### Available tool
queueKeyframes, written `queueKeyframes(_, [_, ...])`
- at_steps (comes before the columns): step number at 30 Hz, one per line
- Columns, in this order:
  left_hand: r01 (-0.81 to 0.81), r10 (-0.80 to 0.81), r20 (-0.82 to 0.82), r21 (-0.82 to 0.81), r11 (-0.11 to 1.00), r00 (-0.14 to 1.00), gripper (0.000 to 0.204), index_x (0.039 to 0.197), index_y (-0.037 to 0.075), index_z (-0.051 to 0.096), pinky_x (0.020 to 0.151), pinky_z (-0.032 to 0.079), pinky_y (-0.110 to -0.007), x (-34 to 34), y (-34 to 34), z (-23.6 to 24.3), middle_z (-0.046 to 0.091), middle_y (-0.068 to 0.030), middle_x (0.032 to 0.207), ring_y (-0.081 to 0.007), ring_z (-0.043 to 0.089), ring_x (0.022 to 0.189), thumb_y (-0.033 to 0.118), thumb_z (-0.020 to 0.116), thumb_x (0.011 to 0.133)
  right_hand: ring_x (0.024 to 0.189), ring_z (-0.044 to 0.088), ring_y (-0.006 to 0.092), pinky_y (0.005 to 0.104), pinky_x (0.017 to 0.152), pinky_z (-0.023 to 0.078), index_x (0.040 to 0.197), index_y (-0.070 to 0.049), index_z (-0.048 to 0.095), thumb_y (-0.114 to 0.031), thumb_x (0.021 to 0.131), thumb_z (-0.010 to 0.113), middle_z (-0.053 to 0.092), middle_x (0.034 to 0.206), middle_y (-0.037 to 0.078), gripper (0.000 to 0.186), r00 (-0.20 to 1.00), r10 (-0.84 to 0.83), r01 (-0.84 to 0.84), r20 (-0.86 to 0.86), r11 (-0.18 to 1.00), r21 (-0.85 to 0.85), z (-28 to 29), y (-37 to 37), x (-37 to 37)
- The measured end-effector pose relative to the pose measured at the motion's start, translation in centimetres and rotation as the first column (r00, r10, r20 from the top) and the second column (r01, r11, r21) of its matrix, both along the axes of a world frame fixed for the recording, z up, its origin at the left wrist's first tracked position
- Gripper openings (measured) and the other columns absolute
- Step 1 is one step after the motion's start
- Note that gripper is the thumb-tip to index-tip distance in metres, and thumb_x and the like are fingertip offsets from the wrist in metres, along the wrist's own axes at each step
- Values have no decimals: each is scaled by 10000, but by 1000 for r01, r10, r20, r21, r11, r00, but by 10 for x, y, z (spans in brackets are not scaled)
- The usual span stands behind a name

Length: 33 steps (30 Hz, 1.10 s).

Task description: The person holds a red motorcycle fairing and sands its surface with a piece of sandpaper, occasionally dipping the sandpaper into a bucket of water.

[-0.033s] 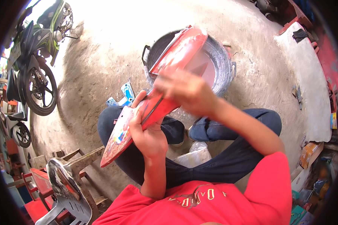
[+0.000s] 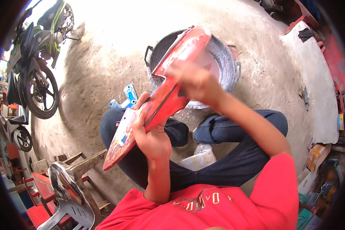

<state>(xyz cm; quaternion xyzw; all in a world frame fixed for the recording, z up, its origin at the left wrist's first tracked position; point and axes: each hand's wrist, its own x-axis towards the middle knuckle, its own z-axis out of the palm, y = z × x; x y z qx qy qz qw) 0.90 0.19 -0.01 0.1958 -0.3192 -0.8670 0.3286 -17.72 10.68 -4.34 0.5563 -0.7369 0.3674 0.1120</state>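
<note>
A long red motorcycle fender (image 2: 166, 96) slants from above my left thigh up over a round basin (image 2: 228, 61). Its near end is pointed, with scuffed, whitish paint, and a dark line runs along its middle. My left hand (image 2: 151, 134) grips the fender's lower half from beneath, thumb on the near side and fingertips showing past the far edge. Over the fender's middle is my right hand (image 2: 199, 82), touching or just above the surface. Motion smears its fingers, so whether they hold anything is hidden. Cloudy pinkish liquid stands in the basin.
A blue-and-white piece (image 2: 130, 96) lies on the floor beside my left knee. Between my legs is a whitish plastic packet (image 2: 201, 158). A grey plastic chair (image 2: 71, 195) stands at the lower left, motorcycles (image 2: 40, 82) farther left. Boxes (image 2: 317, 157) and clutter line the right.
My right hand has shifted a little to the right and away from me over the fender, uncovering more of its middle. The left hand and the fender stay nearly still.
</note>
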Motion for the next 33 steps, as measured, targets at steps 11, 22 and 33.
queueKeyframes(11, [16, -16, -42, 5, 1000, 999, 490, 1457, -108, 433, 968, 631, -468, -7, -2, -2, 670, -260, 1277, -332, 714, 1170, 179, 395, 1062, 1238, 685, 330, 406, 1093, 544, 1213, -83, 733, -50, 913, 646, 756, 1196, 135, 314, 971, -235, 238, 48, 967, -89, 0, 3, -20])
queueKeyframes(22, [-4, 4, -16, -4, 1000, 1000, 514, 1458, -101, 436, 975, 630, -461, -9, -1, -2, 671, -234, 1268, -328, 709, 1177, 218, 393, 1057, 1279, 661, 375, 460, 1112, 526, 1319, -70, 698, -112, 907, 701, 704, 1311, 199, 415, 996, -90, 89, -26, 994, -65, -4, 1, -20])
queueKeyframes(33, [-63, 63, 53, -11, 998, 997, 556, 1497, -93, 412, 1026, 596, -489, -8, 0, -3, 631, -267, 1358, -360, 686, 1219, 237, 356, 1053, 1269, 670, 355, 458, 1119, 517, 1281, -84, 707, -74, 960, 633, 710, 1327, 166, 330, 985, 154, -161, -73, 983, -91, 19, -4, 22])
